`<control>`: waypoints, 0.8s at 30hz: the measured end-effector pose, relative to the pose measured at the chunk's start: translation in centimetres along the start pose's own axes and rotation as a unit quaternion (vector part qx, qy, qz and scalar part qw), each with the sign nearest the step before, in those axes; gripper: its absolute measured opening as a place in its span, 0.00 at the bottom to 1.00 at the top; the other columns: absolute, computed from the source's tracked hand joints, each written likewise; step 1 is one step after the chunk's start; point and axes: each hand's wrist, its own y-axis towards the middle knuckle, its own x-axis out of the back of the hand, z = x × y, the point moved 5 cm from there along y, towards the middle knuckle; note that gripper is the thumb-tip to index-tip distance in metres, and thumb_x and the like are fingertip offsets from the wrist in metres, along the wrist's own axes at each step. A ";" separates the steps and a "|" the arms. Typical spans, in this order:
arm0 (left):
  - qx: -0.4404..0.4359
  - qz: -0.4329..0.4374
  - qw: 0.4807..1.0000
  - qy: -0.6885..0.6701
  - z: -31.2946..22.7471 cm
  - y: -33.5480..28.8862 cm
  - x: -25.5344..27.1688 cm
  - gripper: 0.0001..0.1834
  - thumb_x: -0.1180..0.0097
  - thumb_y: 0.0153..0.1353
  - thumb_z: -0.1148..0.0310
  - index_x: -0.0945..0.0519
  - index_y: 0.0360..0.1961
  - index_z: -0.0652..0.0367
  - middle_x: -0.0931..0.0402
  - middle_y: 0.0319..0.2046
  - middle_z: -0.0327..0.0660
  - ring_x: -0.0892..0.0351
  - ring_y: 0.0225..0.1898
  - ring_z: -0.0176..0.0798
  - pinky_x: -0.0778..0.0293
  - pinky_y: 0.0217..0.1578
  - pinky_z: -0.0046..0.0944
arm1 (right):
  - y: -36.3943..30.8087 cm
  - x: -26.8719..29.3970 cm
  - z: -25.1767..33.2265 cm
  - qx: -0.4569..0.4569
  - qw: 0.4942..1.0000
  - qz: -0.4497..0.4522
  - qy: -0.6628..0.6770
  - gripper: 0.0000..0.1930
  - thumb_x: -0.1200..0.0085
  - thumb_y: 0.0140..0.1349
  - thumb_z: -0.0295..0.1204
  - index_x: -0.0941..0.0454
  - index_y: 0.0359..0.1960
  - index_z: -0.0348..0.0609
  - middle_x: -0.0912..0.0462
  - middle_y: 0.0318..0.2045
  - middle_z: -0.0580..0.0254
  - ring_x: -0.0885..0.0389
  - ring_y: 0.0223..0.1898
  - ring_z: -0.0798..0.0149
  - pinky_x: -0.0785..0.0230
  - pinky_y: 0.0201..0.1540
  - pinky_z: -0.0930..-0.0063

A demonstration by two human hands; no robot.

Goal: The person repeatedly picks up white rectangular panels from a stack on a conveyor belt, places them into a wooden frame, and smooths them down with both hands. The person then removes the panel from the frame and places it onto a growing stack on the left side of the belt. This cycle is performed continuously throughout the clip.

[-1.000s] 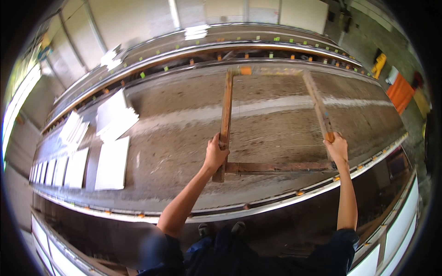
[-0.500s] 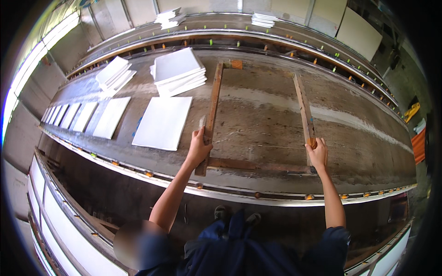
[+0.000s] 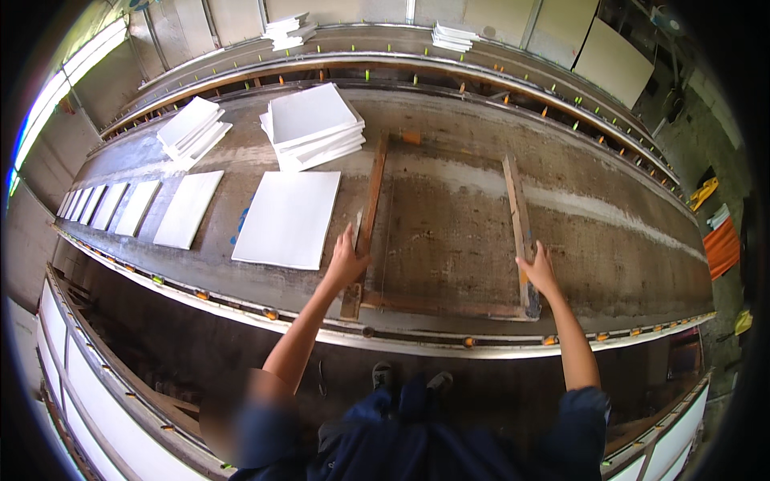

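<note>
A rectangular wooden frame [image 3: 513,204] lies over the long table in front of me, its lower bar close to the near edge. The table surface shows through its middle, slightly darker; whether mesh is stretched there I cannot tell. My left hand [image 3: 345,263] is closed at the left bar, thumb over the wood and fingers along its outer side. By the lower part of the right bar, my right hand [image 3: 542,272] has its fingers spread, with the thumb touching the wood. Left of the frame, a white square sheet [image 3: 287,220] lies flat.
Stacked white sheets [image 3: 313,120] stand behind that sheet, with a smaller stack [image 3: 192,132] left of them. More single sheets [image 3: 188,210] run in a row leftward. Small orange stops [image 3: 469,342] line the near rail. Another long table [image 3: 369,40] stands beyond.
The wooden frame has shifted down toward me and slightly left. My right hand has moved left with it, and its grip has loosened into spread fingers. My left hand stays at its bar.
</note>
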 end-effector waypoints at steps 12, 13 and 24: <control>0.016 0.038 0.990 -0.132 -0.7 -0.9 -2.1 0.43 0.49 0.51 0.81 0.56 0.66 0.60 0.46 0.61 0.57 0.45 0.63 0.46 0.46 0.60 0.36 | 0.1 -1.7 0.0 0.057 0.994 -0.022 -0.089 0.34 0.47 0.58 0.31 0.50 0.60 0.24 0.44 0.54 0.38 0.42 0.56 0.41 0.43 0.58 0.52; 0.028 0.048 0.988 -0.147 -1.4 -0.8 -2.2 0.43 0.50 0.52 0.82 0.57 0.66 0.59 0.47 0.62 0.57 0.46 0.63 0.45 0.47 0.60 0.36 | 0.5 -1.5 0.0 0.056 0.995 -0.016 -0.077 0.34 0.48 0.59 0.31 0.50 0.60 0.24 0.45 0.54 0.38 0.42 0.56 0.40 0.44 0.58 0.52; 0.047 0.046 0.993 -0.096 -2.2 -1.6 -2.0 0.41 0.52 0.53 0.79 0.59 0.66 0.59 0.52 0.63 0.57 0.54 0.66 0.48 0.56 0.64 0.38 | -1.2 -0.8 0.9 0.033 0.998 0.043 -0.040 0.34 0.55 0.63 0.32 0.59 0.62 0.27 0.51 0.59 0.37 0.52 0.61 0.37 0.49 0.60 0.48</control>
